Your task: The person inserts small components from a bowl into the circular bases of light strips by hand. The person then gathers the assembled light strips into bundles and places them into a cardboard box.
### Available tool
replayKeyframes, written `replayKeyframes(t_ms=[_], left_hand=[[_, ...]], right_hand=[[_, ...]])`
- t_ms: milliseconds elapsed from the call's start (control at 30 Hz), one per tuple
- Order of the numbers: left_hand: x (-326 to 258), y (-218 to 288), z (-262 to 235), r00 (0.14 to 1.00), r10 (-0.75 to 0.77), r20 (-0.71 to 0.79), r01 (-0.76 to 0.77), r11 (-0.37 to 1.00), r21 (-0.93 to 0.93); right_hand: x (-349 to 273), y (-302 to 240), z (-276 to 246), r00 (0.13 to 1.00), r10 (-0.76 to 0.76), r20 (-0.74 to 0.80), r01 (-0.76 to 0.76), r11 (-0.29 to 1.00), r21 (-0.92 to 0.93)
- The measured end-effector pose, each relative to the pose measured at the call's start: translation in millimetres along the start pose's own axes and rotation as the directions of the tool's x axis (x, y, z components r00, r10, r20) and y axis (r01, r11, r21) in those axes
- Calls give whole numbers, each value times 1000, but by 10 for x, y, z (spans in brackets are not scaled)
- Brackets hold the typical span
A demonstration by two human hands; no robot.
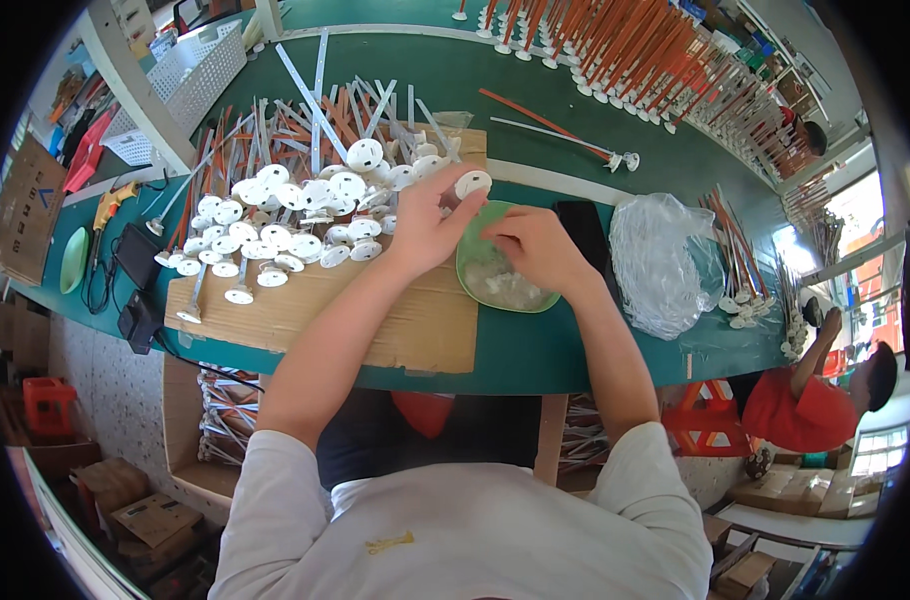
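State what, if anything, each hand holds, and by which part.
The left hand holds a white disc by its edge; whether the right hand, over the green bowl, holds anything cannot be told.

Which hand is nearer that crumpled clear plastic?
Right. The right hand is over the rounded green bowl, left of the clear plastic; the left hand is farther left, holding a white disc.
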State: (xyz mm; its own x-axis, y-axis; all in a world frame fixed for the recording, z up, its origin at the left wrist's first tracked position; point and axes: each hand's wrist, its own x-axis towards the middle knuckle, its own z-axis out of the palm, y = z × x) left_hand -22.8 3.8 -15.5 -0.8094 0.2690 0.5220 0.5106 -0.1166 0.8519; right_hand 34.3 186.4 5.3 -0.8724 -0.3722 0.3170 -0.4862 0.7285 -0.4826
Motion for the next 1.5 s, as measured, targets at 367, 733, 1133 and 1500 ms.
replayKeyframes(t_ms=[367, 733, 1133, 1500], left_hand=[[-92, 200, 62, 960, -104, 259, 203, 897, -394], [-129, 218, 74, 941, -107, 321, 209, 930, -303], [-146, 280, 113, 928, -180, 327, 359, 667, -653], [-188, 182, 182, 968, -160, 194, 235, 848, -475]], right_hand=[[-45, -474, 23, 779, 342, -526, -61, 876, 479], [-71, -527, 56, 705, -43, -708, 16, 999, -45], [-83, -487, 45, 676, -205, -708, 138, 979, -151], [-12, -408, 152, 683, -228, -694, 141, 973, -182]])
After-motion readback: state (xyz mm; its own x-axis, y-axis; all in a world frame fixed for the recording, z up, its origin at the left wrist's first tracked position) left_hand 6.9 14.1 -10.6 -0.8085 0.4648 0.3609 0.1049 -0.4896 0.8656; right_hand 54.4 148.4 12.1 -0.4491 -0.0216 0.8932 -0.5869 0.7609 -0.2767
